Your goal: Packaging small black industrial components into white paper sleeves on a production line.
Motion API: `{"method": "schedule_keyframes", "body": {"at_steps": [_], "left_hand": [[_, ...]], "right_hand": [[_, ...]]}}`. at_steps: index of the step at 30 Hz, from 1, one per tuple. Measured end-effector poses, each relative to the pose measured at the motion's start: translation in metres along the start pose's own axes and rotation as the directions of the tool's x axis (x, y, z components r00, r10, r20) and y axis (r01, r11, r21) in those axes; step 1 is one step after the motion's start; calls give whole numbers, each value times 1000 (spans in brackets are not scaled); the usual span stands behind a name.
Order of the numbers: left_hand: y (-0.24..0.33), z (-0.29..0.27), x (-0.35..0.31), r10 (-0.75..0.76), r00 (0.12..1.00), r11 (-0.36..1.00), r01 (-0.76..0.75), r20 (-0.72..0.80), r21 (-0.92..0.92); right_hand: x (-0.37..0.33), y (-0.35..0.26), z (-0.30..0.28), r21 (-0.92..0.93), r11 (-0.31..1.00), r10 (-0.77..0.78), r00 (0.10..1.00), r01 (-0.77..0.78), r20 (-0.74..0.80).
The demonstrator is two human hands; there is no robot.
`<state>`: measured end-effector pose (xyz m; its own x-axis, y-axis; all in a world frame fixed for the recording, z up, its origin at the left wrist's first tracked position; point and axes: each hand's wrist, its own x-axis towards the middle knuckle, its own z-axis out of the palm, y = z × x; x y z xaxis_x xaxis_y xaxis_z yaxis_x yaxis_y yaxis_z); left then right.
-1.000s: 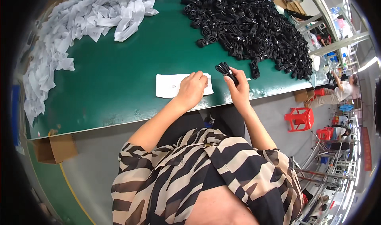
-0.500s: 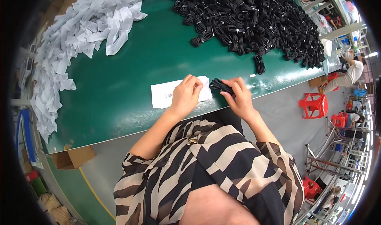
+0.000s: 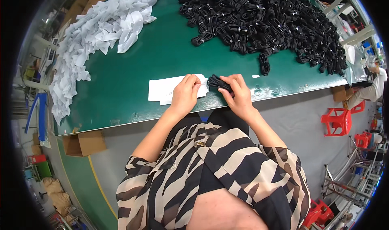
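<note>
A small stack of white bags (image 3: 161,90) lies flat near the table's front edge. My left hand (image 3: 185,94) rests on it, thumb and fingers pinching the upper bag at its right-hand end. Just right of that end, my right hand (image 3: 237,94) is closed round a bundled black cable (image 3: 219,83), whose left tip is at the bag's mouth. Whether the tip is inside the bag I cannot tell. Another coiled black cable (image 3: 264,64) lies alone on the table beyond my right hand.
Many bundled black cables (image 3: 259,19) are heaped at the back right of the green table (image 3: 121,84). Filled-looking white bags (image 3: 97,31) form a long pile at the left. A cardboard box (image 3: 87,143) stands below the table's left front. Red stools (image 3: 337,121) and a person (image 3: 375,82) are at the right.
The bundled cable in my right hand has moved slightly left, closer against the bag's mouth. My left hand keeps its pinch. The whole view has shifted a little.
</note>
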<state>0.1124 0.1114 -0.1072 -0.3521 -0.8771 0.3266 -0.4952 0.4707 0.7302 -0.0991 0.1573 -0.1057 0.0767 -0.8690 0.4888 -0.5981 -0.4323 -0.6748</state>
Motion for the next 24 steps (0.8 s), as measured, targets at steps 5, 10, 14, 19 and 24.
{"method": "schedule_keyframes", "body": {"at_steps": [5,10,14,19,24], "left_hand": [[7,-1,4,-59,998,993,58,-13,-102],[14,-6,8,94,995,992,-90,39,-88],[22,-16,13,296,954,955,-297,47,14],[20,-39,16,191,982,981,-191,7,-32],[11,-65,30,5,1000,902,1,12,-432]], "right_hand": [[2,6,0,-84,988,-122,990,127,70],[4,7,-4,118,993,-41,984,21,175],[5,7,8,480,727,393,871,-491,295],[28,-12,7,299,918,-298,951,261,85],[59,-29,18,445,879,-166,985,168,-45]]}}
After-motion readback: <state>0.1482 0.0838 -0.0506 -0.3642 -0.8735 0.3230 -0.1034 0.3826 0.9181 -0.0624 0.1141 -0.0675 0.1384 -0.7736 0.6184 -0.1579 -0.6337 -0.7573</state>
